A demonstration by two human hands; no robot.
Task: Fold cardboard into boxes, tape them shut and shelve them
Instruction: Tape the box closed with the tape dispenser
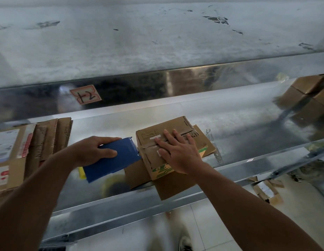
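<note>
A person's right hand (177, 153) presses flat, fingers straight and spread, on a small brown cardboard box with green print (150, 136), which sits at the near edge of a shiny metal shelf (230, 127). Just left of it, the left hand (92, 151) grips a blue plastic tape dispenser (119, 158).

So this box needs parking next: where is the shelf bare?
Bare shelf behind the tape dispenser, between the flattened cardboard and the box; a wider stretch from the box rightward to the stacked boxes. Crowded along the front edge by dispenser and box.
</note>
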